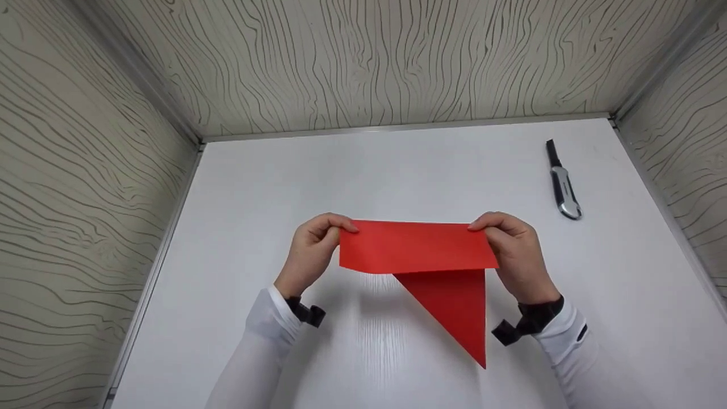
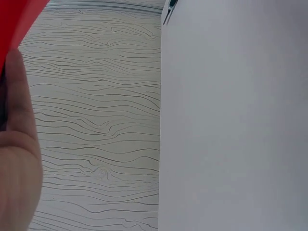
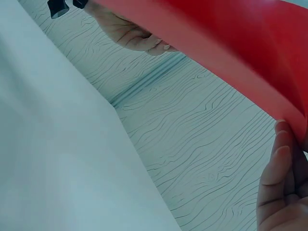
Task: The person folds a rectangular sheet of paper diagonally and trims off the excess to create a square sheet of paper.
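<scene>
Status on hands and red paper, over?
Left hand, right hand pinching red paper at upper corners. Triangular flap below. Utility knife beyond right hand, out of the way.

"What do you count from over there?"
"On my feed, one folded sheet of red paper (image 1: pixel 417 247) and one silver-and-black utility knife (image 1: pixel 565 192)."
"And on the person?"
"I get one left grip (image 1: pixel 309 247) and one right grip (image 1: pixel 518 258), two bare hands, plus two white fabric sleeves (image 1: pixel 258 346) and two black wrist-worn devices (image 1: pixel 535 319)."
"The rest?"
"One white rectangular worktop (image 1: pixel 284 182) and three pale wood-grained wall panels (image 1: pixel 369 62)."
</scene>
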A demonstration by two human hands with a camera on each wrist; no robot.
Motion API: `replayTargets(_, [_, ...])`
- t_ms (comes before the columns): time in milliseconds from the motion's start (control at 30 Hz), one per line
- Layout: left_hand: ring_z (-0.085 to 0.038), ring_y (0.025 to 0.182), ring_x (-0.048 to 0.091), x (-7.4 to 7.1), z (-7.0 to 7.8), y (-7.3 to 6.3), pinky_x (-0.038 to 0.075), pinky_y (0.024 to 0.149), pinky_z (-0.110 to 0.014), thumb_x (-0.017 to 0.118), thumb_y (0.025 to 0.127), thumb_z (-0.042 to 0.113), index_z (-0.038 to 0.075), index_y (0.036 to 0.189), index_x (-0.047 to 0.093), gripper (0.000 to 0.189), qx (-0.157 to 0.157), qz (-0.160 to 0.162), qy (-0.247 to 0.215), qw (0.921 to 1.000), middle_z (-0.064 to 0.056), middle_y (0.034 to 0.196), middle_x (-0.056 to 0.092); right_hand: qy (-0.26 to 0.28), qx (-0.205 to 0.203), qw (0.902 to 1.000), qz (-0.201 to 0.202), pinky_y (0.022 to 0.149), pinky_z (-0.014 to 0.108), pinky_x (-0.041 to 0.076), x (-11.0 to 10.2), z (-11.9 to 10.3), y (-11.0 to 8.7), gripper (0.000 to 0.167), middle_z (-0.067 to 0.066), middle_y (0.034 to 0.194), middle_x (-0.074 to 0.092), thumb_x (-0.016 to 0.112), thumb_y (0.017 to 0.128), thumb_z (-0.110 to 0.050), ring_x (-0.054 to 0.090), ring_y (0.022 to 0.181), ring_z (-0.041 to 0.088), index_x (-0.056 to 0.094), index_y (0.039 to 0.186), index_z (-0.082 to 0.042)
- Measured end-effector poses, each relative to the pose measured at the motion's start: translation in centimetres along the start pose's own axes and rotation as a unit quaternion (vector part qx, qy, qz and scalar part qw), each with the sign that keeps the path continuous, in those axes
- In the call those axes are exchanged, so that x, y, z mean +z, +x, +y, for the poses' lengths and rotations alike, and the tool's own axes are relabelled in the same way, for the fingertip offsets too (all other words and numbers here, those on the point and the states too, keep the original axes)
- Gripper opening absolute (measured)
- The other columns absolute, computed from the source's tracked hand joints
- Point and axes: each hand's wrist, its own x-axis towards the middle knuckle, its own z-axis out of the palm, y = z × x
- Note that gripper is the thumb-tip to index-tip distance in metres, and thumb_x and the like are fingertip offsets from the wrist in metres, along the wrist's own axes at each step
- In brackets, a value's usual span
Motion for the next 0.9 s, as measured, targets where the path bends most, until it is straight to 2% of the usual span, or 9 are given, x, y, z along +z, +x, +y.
replayTargets(100, [-0.035, 0.103, 0.065, -0.03, 0.17, 0.0, 0.057, 0.09, -0.046, 0.041, 0.099, 0.007, 0.006, 0.099, 0.075, 0.034, -0.009, 0.0, -0.016, 0.9998, -0.014, 0.11, 0.07, -0.013, -0.007, 0.9999, -0.005, 0.073, 0.035, 0.061, 0.09, -0.03, -0.02, 0.02, 0.019, 0.097, 0.067, 0.05, 0.104, 0.001, 0.068, 0.083, 0.033, 0.067, 0.105, 0.011])
replayTargets(233, [-0.034, 0.098, 0.065, 0.12, 0.22, 0.07, 0.057, 0.087, -0.042, 0.06, 0.102, 0.027, 0.008, 0.103, 0.075, 0.024, -0.028, 0.013, -0.004, 0.9995, -0.013, 0.106, 0.071, -0.032, -0.015, 0.9993, -0.007, 0.078, 0.035, 0.06, 0.22, -0.05, -0.03, 0.02, 0.02, 0.097, 0.068, 0.049, 0.103, 0.004, 0.066, 0.089, 0.035, 0.068, 0.104, 0.011])
replayTargets(300, [-0.032, 0.096, 0.065, 0.2, 0.13, 0.09, 0.057, 0.084, -0.039, 0.071, 0.098, 0.033, 0.012, 0.107, 0.075, 0.023, -0.037, 0.013, 0.012, 0.9992, -0.011, 0.105, 0.071, -0.038, -0.02, 0.9991, -0.007, 0.079, 0.035, 0.059, 0.25, -0.04, 0.0, 0.02, 0.02, 0.097, 0.068, 0.049, 0.102, 0.006, 0.065, 0.089, 0.035, 0.068, 0.103, 0.012])
replayTargets(367, [-0.031, 0.093, 0.066, 0.23, 0.0, 0.11, 0.058, 0.082, -0.037, 0.076, 0.094, 0.033, 0.015, 0.111, 0.075, 0.024, -0.044, 0.01, 0.019, 0.9988, -0.009, 0.105, 0.072, -0.043, -0.023, 0.9988, -0.009, 0.079, 0.035, 0.058, 0.25, -0.04, 0.03, 0.02, 0.021, 0.098, 0.068, 0.048, 0.101, 0.008, 0.066, 0.09, 0.034, 0.068, 0.104, 0.012])
replayTargets(500, [-0.032, 0.095, 0.066, 0.15, -0.2, 0.14, 0.059, 0.081, -0.037, 0.074, 0.096, 0.025, 0.016, 0.115, 0.075, 0.021, -0.042, 0.0, 0.017, 0.999, -0.008, 0.11, 0.071, -0.04, -0.021, 0.9988, -0.018, 0.08, 0.035, 0.058, 0.09, -0.07, 0.04, 0.019, 0.022, 0.098, 0.067, 0.05, 0.101, 0.008, 0.067, 0.09, 0.035, 0.068, 0.105, 0.012])
replayTargets(667, [-0.031, 0.097, 0.066, -0.07, -0.25, 0.09, 0.059, 0.08, -0.038, 0.069, 0.1, 0.018, 0.018, 0.112, 0.076, 0.014, -0.026, -0.026, 0.036, 0.9987, -0.006, 0.112, 0.07, -0.023, -0.01, 0.9993, -0.028, 0.08, 0.036, 0.059, -0.28, -0.13, 0.11, 0.018, 0.023, 0.099, 0.068, 0.053, 0.102, 0.005, 0.067, 0.089, 0.036, 0.068, 0.108, 0.014])
replayTargets(900, [-0.026, 0.107, 0.064, -0.05, -0.04, 0.05, 0.058, 0.085, -0.041, 0.065, 0.101, 0.014, 0.023, 0.11, 0.08, 0.019, -0.001, -0.048, 0.068, 0.9965, -0.002, 0.116, 0.068, -0.026, 0.006, 0.999, -0.036, 0.078, 0.035, 0.058, -0.58, -0.17, 0.16, 0.019, 0.024, 0.1, 0.068, 0.054, 0.102, 0.004, 0.067, 0.089, 0.037, 0.068, 0.109, 0.014])
